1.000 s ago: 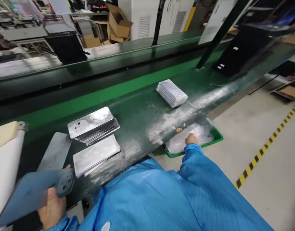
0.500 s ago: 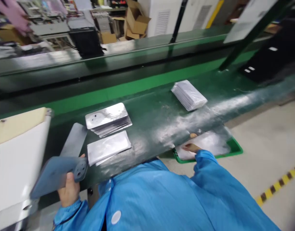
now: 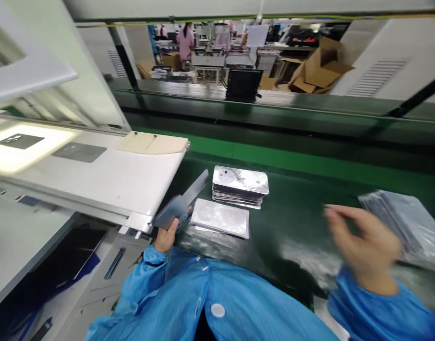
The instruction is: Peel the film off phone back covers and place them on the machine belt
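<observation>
My left hand [image 3: 165, 238] grips a blue-grey phone back cover [image 3: 170, 213] with camera holes, thumb on its face, tilted beside the white machine's corner. Just behind it a slim pale panel [image 3: 196, 186] lies at an angle. To the right are a stack of silvery phone back panels [image 3: 241, 181] and, nearer me, a lower silvery stack [image 3: 221, 218]. My right hand [image 3: 368, 246] is raised over the green bench, thumb and forefinger pinched together; motion blurs it, and I cannot make out anything between the fingertips. Beside it lies a stack of film-wrapped panels [image 3: 411, 225].
A white machine table [image 3: 139, 180] with a lit plate [image 3: 57, 135] stands at left, grey panels on it. Its white frame [image 3: 93, 71] rises behind. Along the back runs a ledge bearing a black monitor [image 3: 244, 84]. People in pink stand far off.
My right hand has come up out of the green tray beside the bench, over the benchtop. The view has swung left, bringing in more of the white machine. My left hand still holds the phone back cover.
</observation>
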Demonstrator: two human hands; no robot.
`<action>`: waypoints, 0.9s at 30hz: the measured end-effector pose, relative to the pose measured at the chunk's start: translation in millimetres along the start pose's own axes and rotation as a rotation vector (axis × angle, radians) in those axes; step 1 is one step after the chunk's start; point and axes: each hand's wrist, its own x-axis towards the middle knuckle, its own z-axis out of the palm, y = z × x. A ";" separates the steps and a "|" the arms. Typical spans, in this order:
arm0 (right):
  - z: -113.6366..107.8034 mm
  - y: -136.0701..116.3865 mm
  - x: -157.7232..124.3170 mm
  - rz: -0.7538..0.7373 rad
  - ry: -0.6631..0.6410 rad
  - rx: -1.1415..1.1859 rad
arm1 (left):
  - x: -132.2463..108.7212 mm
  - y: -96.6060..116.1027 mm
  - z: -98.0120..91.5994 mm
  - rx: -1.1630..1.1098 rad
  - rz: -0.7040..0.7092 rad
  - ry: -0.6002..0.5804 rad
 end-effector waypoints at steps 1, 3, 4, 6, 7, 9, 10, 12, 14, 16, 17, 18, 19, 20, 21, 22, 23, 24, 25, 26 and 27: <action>22.3 -20.5 12.8 -0.177 -0.046 0.119 | -0.9 -0.4 0.0 -0.009 -0.002 0.006; 65.3 -63.0 39.4 -0.396 -0.178 0.311 | -2.6 -2.2 -0.4 -0.028 -0.004 -0.006; 84.8 -82.3 52.9 -0.430 -0.250 0.380 | -3.2 -3.3 -0.9 -0.036 -0.002 -0.026; 117.5 -112.9 79.1 -0.460 -0.442 0.518 | -4.0 -4.9 -2.4 -0.044 0.013 -0.088; 129.8 -123.6 91.5 -0.467 -0.564 0.580 | -4.1 -5.2 -3.3 -0.047 0.027 -0.124; 144.7 -135.9 114.8 -0.508 -0.816 0.670 | -3.6 -4.1 -5.2 -0.062 0.073 -0.199; 147.2 -137.9 125.9 -0.542 -0.912 0.690 | -3.1 -2.6 -6.1 -0.074 0.100 -0.235; 143.9 -135.6 147.6 -0.597 -0.984 0.695 | -1.4 1.6 -7.7 -0.095 0.153 -0.289; 134.7 -128.3 167.5 -0.517 -0.861 0.694 | 0.5 6.3 -8.8 -0.103 0.200 -0.320; 127.6 -122.5 181.9 -0.268 -0.675 0.699 | 2.1 10.1 -9.5 -0.103 0.244 -0.344; 127.0 -122.2 185.8 -0.117 -0.599 0.707 | 2.6 11.6 -9.8 -0.103 0.259 -0.352; 129.0 -124.4 186.9 0.021 -0.551 0.725 | 3.1 12.9 -10.1 -0.105 0.271 -0.360; 133.7 -129.1 185.3 0.133 -0.541 0.756 | 3.4 13.9 -10.4 -0.108 0.283 -0.365; 140.7 -136.3 181.4 0.208 -0.569 0.801 | 3.8 15.0 -10.7 -0.112 0.296 -0.364; 149.5 -145.6 175.8 0.251 -0.616 0.852 | 4.2 16.0 -10.9 -0.117 0.312 -0.361; 159.3 -156.4 169.1 0.268 -0.667 0.901 | 4.7 17.1 -11.1 -0.121 0.333 -0.361; 169.3 -168.0 162.2 0.264 -0.715 0.935 | 5.2 18.1 -11.2 -0.124 0.359 -0.359; 178.8 -179.7 155.7 0.246 -0.756 0.955 | 5.7 19.1 -11.4 -0.123 0.382 -0.356; 187.2 -190.9 150.2 0.218 -0.784 0.964 | 6.3 19.9 -11.6 -0.118 0.401 -0.354; 193.8 -201.0 145.9 0.185 -0.802 0.966 | 6.9 20.5 -11.8 -0.112 0.419 -0.354; 198.6 -209.7 143.1 0.149 -0.817 0.962 | 7.5 20.9 -12.0 -0.106 0.438 -0.356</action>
